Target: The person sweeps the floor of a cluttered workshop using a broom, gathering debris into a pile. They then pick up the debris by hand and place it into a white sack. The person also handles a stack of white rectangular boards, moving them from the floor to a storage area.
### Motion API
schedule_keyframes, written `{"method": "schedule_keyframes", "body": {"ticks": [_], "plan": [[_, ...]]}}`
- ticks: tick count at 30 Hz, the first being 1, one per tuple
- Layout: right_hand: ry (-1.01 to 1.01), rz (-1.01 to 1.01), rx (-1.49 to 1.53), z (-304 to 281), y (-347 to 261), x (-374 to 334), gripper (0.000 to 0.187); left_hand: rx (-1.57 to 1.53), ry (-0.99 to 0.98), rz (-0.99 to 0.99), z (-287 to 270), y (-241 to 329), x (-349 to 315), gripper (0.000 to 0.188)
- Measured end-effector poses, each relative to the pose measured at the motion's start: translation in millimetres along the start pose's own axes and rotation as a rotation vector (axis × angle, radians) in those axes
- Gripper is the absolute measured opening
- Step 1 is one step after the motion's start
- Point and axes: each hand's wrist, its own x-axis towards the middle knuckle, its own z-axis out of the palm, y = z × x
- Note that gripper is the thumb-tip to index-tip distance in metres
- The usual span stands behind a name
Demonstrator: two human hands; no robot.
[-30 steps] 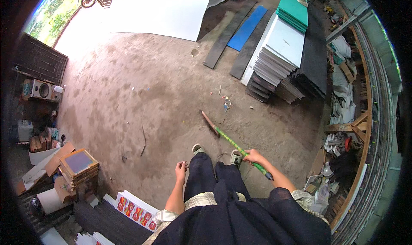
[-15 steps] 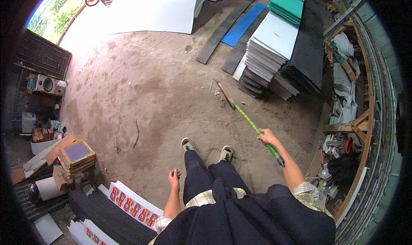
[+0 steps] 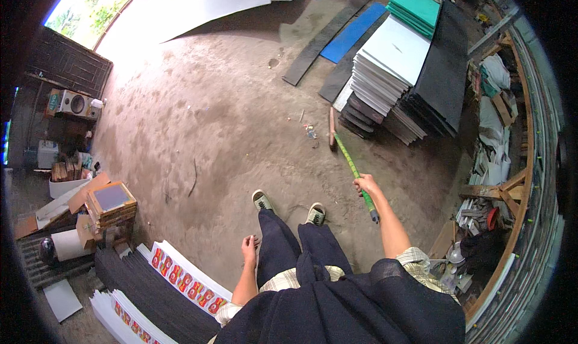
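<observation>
My right hand (image 3: 365,185) is closed around the green handle of a broom (image 3: 344,153), close to the handle's dark end cap. Its narrow brown head (image 3: 332,127) rests on the floor beside a small heap of litter (image 3: 310,131), just left of the stacked sheets; any bristles are too small to make out. By my left thigh hangs my left hand (image 3: 250,243), its fingers loosely bent, with nothing seen in them.
White sheets (image 3: 383,61) and green sheets (image 3: 415,5) are stacked at the far right, beside black boards (image 3: 444,67). A blue strip (image 3: 354,32) lies next to them. Printed white sheets (image 3: 189,278) and wooden frames (image 3: 111,199) stand at the near left. Shelving (image 3: 512,181) lines the right.
The broom's head has swung right, from the left of the litter's edge to near the stack's corner. My right hand has moved slightly left and forward. The view has shifted a little.
</observation>
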Motion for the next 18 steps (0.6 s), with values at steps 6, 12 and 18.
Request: {"method": "schedule_keyframes", "body": {"ticks": [6, 12, 18], "plan": [[0.114, -0.32, -0.451, 21.4, -50.6, -37.2, 0.046, -0.007, 0.072, 0.003, -22.7, -1.1, -6.8, 0.023], [-0.111, -0.301, -0.379, 52.2, -114.1, -90.9, 0.045, -0.153, 0.166, 0.024, -78.3, -2.9, -6.1, 0.021], [-0.393, -0.196, -0.464, 198.8, -136.3, -124.9, 0.039, -0.368, 0.28, 0.133, -154.2, -42.5, 36.7, 0.016]]}}
